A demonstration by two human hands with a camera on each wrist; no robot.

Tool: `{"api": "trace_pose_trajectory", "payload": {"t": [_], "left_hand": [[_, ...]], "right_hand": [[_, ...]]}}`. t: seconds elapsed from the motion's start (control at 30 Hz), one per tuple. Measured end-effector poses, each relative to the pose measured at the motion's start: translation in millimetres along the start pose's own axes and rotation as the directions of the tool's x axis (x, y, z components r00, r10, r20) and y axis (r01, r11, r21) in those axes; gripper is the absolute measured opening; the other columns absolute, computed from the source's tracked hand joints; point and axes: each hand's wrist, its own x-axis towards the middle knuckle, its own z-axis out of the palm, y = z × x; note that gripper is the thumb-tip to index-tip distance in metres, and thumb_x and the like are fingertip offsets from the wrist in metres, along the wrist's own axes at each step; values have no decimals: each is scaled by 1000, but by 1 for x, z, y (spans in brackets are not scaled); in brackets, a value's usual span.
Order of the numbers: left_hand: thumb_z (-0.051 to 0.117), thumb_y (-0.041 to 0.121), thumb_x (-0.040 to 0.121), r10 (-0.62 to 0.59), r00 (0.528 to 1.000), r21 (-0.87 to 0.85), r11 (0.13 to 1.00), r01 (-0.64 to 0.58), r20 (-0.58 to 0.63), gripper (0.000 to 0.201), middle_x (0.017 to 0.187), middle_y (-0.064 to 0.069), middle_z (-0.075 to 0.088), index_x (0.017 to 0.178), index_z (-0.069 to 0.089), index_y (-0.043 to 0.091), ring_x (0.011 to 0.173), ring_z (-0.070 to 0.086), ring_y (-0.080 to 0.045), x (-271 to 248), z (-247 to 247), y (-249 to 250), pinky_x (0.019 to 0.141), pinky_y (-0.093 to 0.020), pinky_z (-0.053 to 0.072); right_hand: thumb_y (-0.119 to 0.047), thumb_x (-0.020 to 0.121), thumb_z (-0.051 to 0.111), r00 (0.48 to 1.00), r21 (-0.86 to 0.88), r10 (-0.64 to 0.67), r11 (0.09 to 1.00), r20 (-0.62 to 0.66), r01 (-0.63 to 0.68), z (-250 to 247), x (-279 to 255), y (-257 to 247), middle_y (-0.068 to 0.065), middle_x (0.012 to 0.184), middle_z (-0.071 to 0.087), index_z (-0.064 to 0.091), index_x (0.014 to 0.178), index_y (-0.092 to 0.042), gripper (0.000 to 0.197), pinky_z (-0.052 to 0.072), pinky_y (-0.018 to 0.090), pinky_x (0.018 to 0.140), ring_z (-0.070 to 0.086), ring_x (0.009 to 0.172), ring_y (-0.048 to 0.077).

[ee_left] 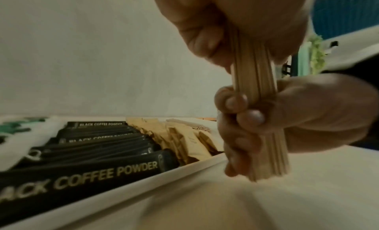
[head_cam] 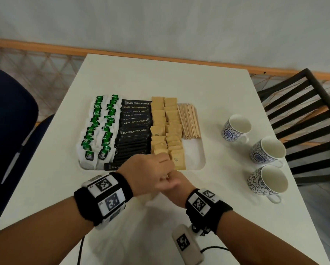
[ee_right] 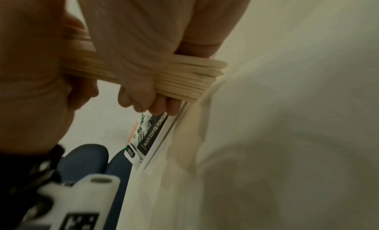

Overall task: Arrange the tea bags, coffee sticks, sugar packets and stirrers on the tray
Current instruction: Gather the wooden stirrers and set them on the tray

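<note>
**Both hands gripping a bundle of stirrers at the near edge of the tray**

Nearest the camera, my two forearms, each with a black wrist strap carrying white marker tiles, meet above the near part of the bench (head_cam: 227, 88). My left hand (head_cam: 150, 173) lies uppermost, its fingers (ee_left: 203, 40) clenched around the top of an upright bundle of wooden stirrers (ee_left: 254, 81). My right hand (head_cam: 174, 188) sits directly below it, its fingers (ee_left: 235, 102) wrapped around the lower part of the same bundle. The lower ends of the sticks stand at the bench surface, just outside the near rim of the tray (head_cam: 200, 165); whether they touch it cannot be told.

The white tray lies at the middle of the bench. Reading from its left edge to its right: two columns of green-tagged tea bags (head_cam: 96, 131), a stack of black coffee sticks (head_cam: 134, 131) labelled "BLACK COFFEE POWDER", two columns of tan sugar packets (head_cam: 166, 127), and a second, flat-lying group of stirrers in the far right corner (head_cam: 190, 121). The near right corner shows bare tray.

Three patterned cups (head_cam: 266, 150) stand in a row along the right edge of the bench, well apart from the tray. A slatted black chair (head_cam: 303, 115) stands beyond that edge.
</note>
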Motion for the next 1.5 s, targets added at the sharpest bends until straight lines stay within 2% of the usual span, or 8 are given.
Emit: {"api": "trace_pose_trajectory", "payload": {"t": [0.13,0.33,0.6,0.83,0.97,1.1,1.27,1.5], "left_hand": [[56,45,83,-199,977,-241,955,174,-84,31,63,14,41,63,49,23,52,43,-6,31,-4,-13,47,-19,39],[50,48,84,-140,988,-248,957,151,61,28,65,13,40,67,44,27,61,47,-12,90,-11,-24,55,-33,46],[56,46,90,-137,943,-210,956,206,303,28,79,11,43,79,48,22,79,48,-14,144,23,-45,68,-28,38],[55,51,89,-193,897,-245,920,306,397,32,80,10,46,77,51,22,77,46,-11,145,52,-56,71,-28,39],[34,48,98,-239,878,-180,924,337,416,36,80,9,38,73,45,26,70,43,-10,145,57,-57,69,-32,42],[25,40,102,-254,871,-146,929,341,420,34,78,11,36,78,44,23,73,46,-14,145,65,-63,72,-33,42],[32,34,102,-229,880,-130,943,307,416,38,72,11,34,64,29,30,64,36,-6,151,73,-68,65,-22,25],[35,32,102,-257,869,-144,928,344,423,37,70,7,37,69,41,16,70,38,-12,155,83,-75,67,-26,30]], "right_hand": [[-37,85,63,995,59,-36,997,-94,42,-20,-1,-11,-14,73,65,62,84,-33,4,52,27,65,62,70,3],[-43,85,64,919,-300,-183,951,-348,76,-71,14,-15,2,94,61,67,102,-18,31,43,28,68,54,83,15],[-38,93,55,966,-321,21,941,-258,-107,-106,34,4,11,86,63,65,100,-13,28,48,39,66,60,80,27],[-49,87,60,945,-260,245,918,-219,-298,-98,39,30,7,88,61,49,118,-9,52,38,28,62,60,82,23],[-61,83,57,947,-321,210,904,-244,-283,-94,38,39,-1,88,56,48,109,-13,55,44,33,63,54,77,19],[-68,77,48,916,-269,124,933,-382,-238,-94,35,49,-13,92,45,49,108,-26,52,31,15,58,43,74,4],[-48,84,37,824,9,151,984,-546,-175,-96,31,60,-12,100,49,56,113,-22,43,38,16,70,49,86,-6],[-14,89,50,844,-78,219,953,-489,-293,-107,3,68,-13,91,50,58,108,-26,23,43,23,72,52,75,3]]}}
